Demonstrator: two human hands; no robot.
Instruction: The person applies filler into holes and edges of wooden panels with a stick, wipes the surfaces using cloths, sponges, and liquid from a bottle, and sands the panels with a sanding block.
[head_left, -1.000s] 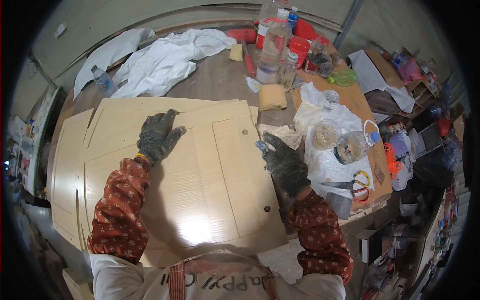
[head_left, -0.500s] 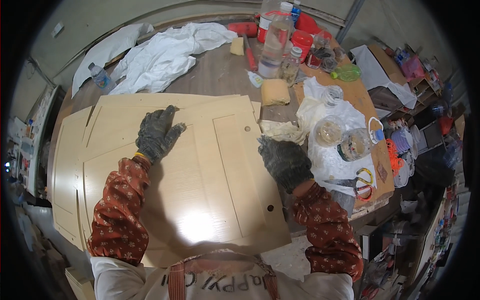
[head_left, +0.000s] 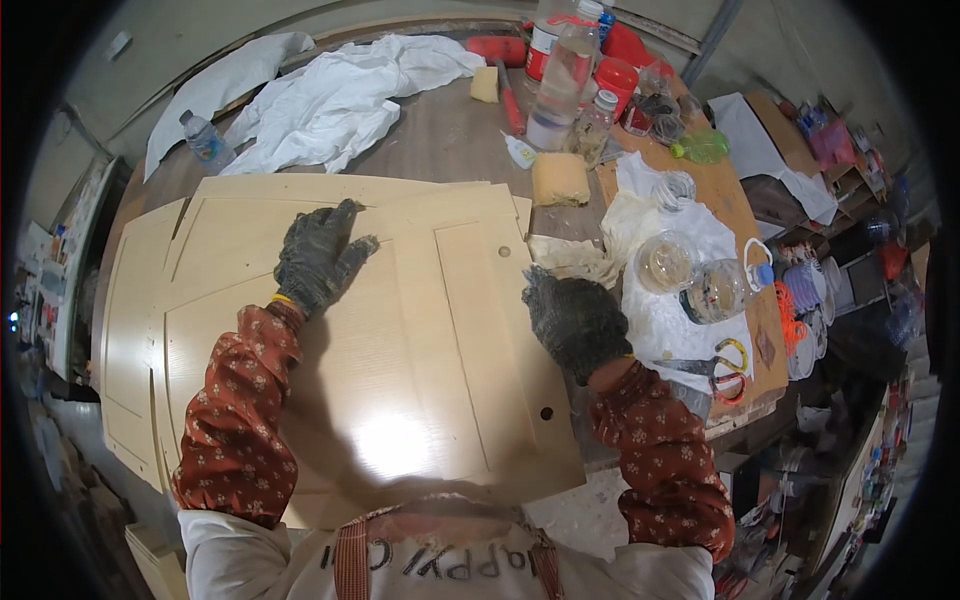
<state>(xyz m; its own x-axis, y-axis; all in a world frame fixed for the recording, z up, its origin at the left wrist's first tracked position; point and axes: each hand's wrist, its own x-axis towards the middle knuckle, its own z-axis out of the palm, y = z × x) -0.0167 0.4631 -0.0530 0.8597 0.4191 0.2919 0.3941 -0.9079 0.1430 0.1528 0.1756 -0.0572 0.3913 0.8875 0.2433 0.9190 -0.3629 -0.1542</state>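
A pale wooden panel (head_left: 410, 320) is lying flat on the near part of the tabletop (head_left: 435, 140), directly before the person. Its straight grooves and two round holes, a dark one (head_left: 547, 413) and a shallower one (head_left: 504, 252), are already showing as cut. No visible boundary is separating treated from untreated surface, so how much is done and how much is left cannot be told. The gloved left hand (head_left: 318, 257) is resting on the panel, its grip spreading open and enclosing nothing. The gloved right hand (head_left: 577, 318) is curling at the right edge; whether its grip is holding anything cannot be told. Another panel (head_left: 130, 340) is lying along the left side. Beyond the right hand, a stained cloth (head_left: 580, 262), a yellow sponge block (head_left: 561, 180) and scissors (head_left: 712, 370) are lying, and white sheeting (head_left: 325, 105) is covering part of the far side.
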